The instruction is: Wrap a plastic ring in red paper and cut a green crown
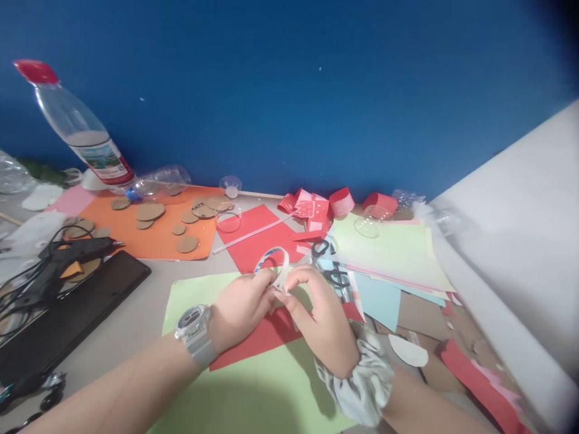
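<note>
A roll of tape (281,265), a white ring with blue print inside, stands upright in the middle of the head view. My left hand (242,304), with a watch on the wrist, is closed on its near left side. Thumb and forefinger of my right hand (319,307) pinch at the roll's near right edge, where the tape seems to come off; how much is loose I cannot make out. Under both hands lie a strip of red paper (253,349) and a light green sheet (253,398). Black-handled scissors (337,277) lie just beyond my right hand.
Left are a glue gun (67,259), a black phone-like slab (76,313) and an upright bottle (85,126). Cardboard discs (151,211) rest on orange paper (136,241). Red paper curls (312,208) lie by the blue wall (289,90). Coloured sheets (389,247) and scraps fill the right.
</note>
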The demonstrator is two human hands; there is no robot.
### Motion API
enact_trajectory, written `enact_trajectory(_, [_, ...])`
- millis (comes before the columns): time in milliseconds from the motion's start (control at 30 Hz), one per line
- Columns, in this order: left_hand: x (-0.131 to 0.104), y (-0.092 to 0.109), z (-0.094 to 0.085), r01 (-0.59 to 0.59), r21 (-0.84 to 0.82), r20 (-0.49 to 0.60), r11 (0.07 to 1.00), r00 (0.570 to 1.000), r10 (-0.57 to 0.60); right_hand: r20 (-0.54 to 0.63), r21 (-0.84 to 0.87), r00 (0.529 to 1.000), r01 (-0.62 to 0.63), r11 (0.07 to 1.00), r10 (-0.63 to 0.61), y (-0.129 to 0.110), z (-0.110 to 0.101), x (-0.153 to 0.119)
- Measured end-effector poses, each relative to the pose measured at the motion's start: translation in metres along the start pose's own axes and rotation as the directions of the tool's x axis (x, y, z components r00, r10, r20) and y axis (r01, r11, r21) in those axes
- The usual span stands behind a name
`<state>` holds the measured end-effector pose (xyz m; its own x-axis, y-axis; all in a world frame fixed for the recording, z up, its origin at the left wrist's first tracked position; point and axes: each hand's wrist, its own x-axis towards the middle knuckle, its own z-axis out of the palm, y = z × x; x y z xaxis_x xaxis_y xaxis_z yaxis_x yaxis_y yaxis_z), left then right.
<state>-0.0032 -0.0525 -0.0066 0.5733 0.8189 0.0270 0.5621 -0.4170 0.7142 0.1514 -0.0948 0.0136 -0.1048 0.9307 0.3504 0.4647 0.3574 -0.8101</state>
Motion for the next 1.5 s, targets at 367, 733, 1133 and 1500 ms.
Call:
enact_trajectory(367, [-0.004,0.004,-0.003,-0.07,-0.204,0.039,0.977,0.996,0.079,0.047,-0.136,0.999,-0.004,0.991,0.011,-0.009,-0.029,0.015])
enact_trajectory(733, [-0.001,-0.003,0.001,-0.029,-0.273,-0.01,0.962,1.0,0.027,0.349,-0.667,0.933,0.177,0.724,0.093,0.014,-0.084,0.039])
enact_trajectory(1133, [-0.004,-0.003,0.003,-0.034,-0.188,0.008,0.982,0.999,0.036,0.43,-0.793,0.896,0.318,0.52,0.108,0.078,-0.083,0.047])
enact_trajectory(1500, [-0.004,-0.006,0.001,-0.107,-0.37,-0.364,0.923,0.93,-0.038,0.379,-0.795,0.916,0.249,0.553,0.133,0.047,-0.096,0.049])
